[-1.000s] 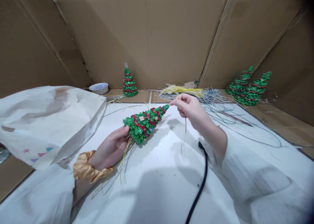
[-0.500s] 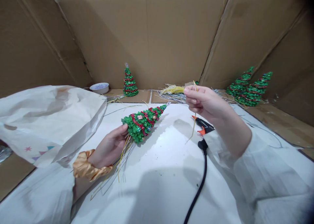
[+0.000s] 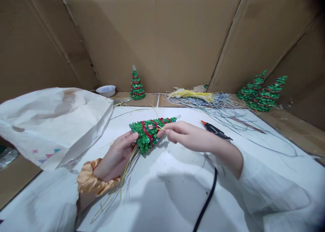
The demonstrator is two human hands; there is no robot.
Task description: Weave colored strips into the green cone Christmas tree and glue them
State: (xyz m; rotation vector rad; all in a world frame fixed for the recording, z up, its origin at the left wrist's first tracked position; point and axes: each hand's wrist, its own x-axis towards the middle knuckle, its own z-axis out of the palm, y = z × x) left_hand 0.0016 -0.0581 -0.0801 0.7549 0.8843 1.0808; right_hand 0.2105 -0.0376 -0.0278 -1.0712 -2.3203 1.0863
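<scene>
My left hand [image 3: 124,147] grips a small green Christmas tree [image 3: 145,137] by its base, with the thumb on the near edge. The tree lies tilted, its clear tip pointing right, and carries red garland and a tiny pink gift. Yellow and white wires [image 3: 128,166] trail from its base past my wrist. My right hand [image 3: 177,132] pinches a thin yellow-and-white wire [image 3: 160,127] against the tree's side; the fingers hide part of the branches. Right of that hand a black glue gun [image 3: 215,130] with an orange nozzle lies on the white table.
A decorated tree [image 3: 137,86] and a white bowl [image 3: 106,91] stand at the back left. A bundle of yellow and white wires [image 3: 193,95] lies at the back. Two trees [image 3: 264,93] stand right. Crumpled white plastic [image 3: 63,120] covers the left; a black cable [image 3: 207,205] crosses the front.
My right hand has come down and left, bringing the wire from the air to the tree's side. My left hand still holds the tree, now lying a little flatter.
</scene>
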